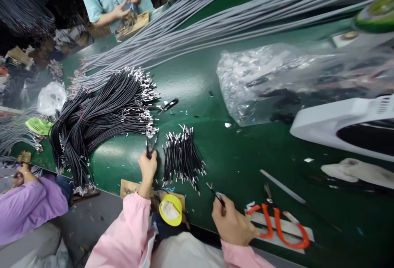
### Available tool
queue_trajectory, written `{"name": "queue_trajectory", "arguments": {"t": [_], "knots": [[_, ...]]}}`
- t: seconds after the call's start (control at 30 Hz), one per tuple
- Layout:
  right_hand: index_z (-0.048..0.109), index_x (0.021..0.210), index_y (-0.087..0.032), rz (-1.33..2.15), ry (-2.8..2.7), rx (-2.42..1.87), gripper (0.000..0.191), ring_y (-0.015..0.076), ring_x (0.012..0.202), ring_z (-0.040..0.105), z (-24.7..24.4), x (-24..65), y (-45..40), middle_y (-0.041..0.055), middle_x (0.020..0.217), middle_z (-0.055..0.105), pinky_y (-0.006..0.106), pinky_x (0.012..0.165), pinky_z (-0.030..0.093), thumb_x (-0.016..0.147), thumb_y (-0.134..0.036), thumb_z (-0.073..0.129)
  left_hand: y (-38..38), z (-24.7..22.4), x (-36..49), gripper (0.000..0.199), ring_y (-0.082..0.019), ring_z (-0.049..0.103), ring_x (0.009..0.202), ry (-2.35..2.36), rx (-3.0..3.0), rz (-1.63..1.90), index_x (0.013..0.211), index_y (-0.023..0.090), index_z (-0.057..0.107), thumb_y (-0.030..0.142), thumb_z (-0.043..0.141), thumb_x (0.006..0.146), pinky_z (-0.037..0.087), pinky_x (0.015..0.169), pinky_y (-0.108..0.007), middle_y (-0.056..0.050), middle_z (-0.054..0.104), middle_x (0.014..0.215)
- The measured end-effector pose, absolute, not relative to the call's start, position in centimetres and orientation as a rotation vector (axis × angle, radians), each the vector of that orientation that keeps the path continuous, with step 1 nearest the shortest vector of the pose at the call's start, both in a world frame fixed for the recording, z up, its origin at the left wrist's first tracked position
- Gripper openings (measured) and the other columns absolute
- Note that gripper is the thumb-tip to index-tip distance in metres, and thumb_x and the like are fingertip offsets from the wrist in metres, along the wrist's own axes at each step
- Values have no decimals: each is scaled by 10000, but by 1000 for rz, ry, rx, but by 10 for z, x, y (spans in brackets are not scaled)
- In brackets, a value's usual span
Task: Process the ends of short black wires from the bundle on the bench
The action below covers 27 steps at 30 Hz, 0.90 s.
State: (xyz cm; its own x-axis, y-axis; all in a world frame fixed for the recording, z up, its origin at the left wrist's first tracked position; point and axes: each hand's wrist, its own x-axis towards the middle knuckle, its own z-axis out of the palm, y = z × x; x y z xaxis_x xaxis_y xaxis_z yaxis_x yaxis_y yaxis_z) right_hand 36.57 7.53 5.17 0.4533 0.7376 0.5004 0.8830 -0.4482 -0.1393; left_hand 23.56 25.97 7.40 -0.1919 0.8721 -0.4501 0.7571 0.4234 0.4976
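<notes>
My left hand [148, 166] is closed around a few short black cables [148, 145], whose ends stick up past the fingers near the large bundle. Thin black lengths with pale ends, the short cables [181, 157] lie in a pile between my two hands. My right hand [230, 216], to the right of that pile, pinches a slim black piece [216, 194] with a pale tip, which looks like another short cable. Behind my left hand spreads a big heap of longer black cables [104, 112] with white ends, tied in places with red.
Orange-handled scissors [275, 227] lie right of my right hand, below a metal ruler-like strip [283, 186]. Grey cables [215, 26] run across the back. A clear plastic bag [246, 83], a yellow round container [170, 210] and a black cutter [168, 106] also lie around. Two co-workers sit nearby.
</notes>
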Motion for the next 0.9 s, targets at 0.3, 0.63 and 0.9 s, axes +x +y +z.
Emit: {"name": "queue_trajectory", "arguments": {"t": [0.3, 0.63, 0.9], "knots": [[615, 643, -109, -505, -1357, -2366, 185, 110, 328, 416, 49, 362, 71, -19, 356, 463, 219, 374, 256, 775, -223, 553, 256, 72, 247, 295, -117, 475, 571, 1933, 1557, 41, 782, 135, 638, 399, 616, 653, 317, 577, -225, -22, 574, 624], [613, 648, -104, -508, -1351, -2366, 174, 104, 327, 416, 49, 360, 71, -18, 351, 458, 216, 376, 250, 768, -217, 560, 267, 80, 246, 155, -135, 468, 572, 2002, 1471, -37, 658, 142, 656, 270, 589, 603, 294, 568, -240, -30, 536, 548], [610, 646, -109, -542, -1353, -2356, 149, 108, 322, 408, 51, 360, 72, -23, 349, 453, 216, 365, 248, 750, -208, 575, 275, 82, 230, 162, -54, 355, 474, 1981, 1120, 155, 557, 101, 577, 250, 633, 590, 260, 483, -188, 40, 397, 478]]}}
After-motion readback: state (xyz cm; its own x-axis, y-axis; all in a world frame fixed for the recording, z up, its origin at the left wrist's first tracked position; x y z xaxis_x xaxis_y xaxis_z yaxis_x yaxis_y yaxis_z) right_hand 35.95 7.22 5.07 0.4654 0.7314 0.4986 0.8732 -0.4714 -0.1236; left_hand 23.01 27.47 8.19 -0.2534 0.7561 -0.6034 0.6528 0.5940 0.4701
